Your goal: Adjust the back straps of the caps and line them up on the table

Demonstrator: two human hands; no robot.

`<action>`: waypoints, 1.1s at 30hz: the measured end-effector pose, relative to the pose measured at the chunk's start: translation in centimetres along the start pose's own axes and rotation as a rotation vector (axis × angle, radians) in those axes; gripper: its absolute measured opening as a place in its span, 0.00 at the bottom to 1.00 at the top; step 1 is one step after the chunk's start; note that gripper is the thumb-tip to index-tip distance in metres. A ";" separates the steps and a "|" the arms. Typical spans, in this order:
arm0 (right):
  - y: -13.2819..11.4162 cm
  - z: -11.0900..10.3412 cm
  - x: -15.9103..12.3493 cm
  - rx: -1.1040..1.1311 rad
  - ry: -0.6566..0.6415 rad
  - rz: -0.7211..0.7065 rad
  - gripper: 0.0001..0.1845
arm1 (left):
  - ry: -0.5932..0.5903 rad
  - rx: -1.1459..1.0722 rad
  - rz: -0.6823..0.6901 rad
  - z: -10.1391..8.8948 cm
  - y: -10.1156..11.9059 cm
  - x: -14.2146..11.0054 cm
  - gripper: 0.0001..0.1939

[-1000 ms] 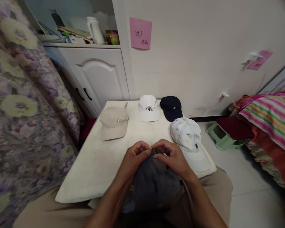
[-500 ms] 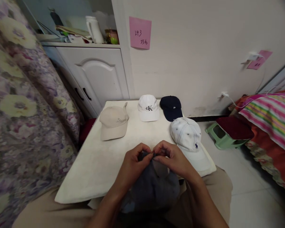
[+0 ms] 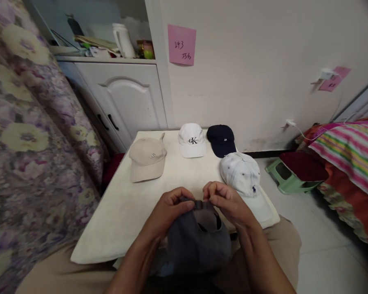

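Observation:
A dark grey baseball cap (image 3: 199,245) sits in my lap at the near table edge, its back opening and strap (image 3: 202,205) facing up and away from me. With thumb and fingers, my left hand (image 3: 173,210) pinches the left side of the strap. My right hand (image 3: 227,204) is closed at the strap's right end; its fingertips partly hide what they grip. Just beyond the right hand, a pale denim cap (image 3: 242,173) with a small dark emblem lies on the table (image 3: 119,220).
Toward the back of the table are a beige cap (image 3: 147,159), a white cap (image 3: 192,141) with black letters and a navy cap (image 3: 221,140). A floral curtain (image 3: 27,163) hangs at left. A green stool (image 3: 282,175) stands on the floor at right.
My hands were close together at the strap and have moved apart, the right one going rightward. The strap and the cap's back opening now show more. The other caps stay put.

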State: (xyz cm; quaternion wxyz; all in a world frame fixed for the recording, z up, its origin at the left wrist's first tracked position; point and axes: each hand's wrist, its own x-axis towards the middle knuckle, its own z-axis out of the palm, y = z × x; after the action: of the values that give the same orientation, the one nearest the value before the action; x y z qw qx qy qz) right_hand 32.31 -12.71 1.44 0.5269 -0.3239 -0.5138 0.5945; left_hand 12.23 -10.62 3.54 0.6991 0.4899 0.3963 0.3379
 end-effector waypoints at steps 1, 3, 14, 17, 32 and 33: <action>0.2 0.0 0.0 0.008 0.041 -0.013 0.14 | 0.014 -0.025 -0.012 0.0 0.0 0.0 0.14; 0.3 0.2 -0.1 -0.055 0.090 -0.054 0.11 | 0.053 -0.059 -0.014 0.2 0.0 0.1 0.14; -0.4 1.8 -0.5 -0.554 0.120 -0.226 0.12 | 0.154 -0.192 -0.019 1.1 -0.1 0.3 0.15; -0.4 1.8 -0.5 -0.604 0.110 -0.254 0.12 | 0.157 -0.150 0.002 1.1 -0.1 0.3 0.15; -0.5 1.4 -0.5 -0.510 0.034 -0.167 0.14 | 0.122 0.012 0.077 0.7 -0.1 -0.1 0.13; -0.4 1.5 -0.4 -0.494 0.039 -0.163 0.15 | 0.118 0.014 0.083 0.7 -0.1 -0.2 0.12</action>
State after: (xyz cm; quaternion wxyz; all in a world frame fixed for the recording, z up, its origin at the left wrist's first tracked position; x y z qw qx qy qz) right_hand 31.17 -13.56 2.14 0.4876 -0.4117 -0.6576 0.4003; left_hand 12.79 -11.08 3.61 0.6565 0.4901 0.4184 0.3922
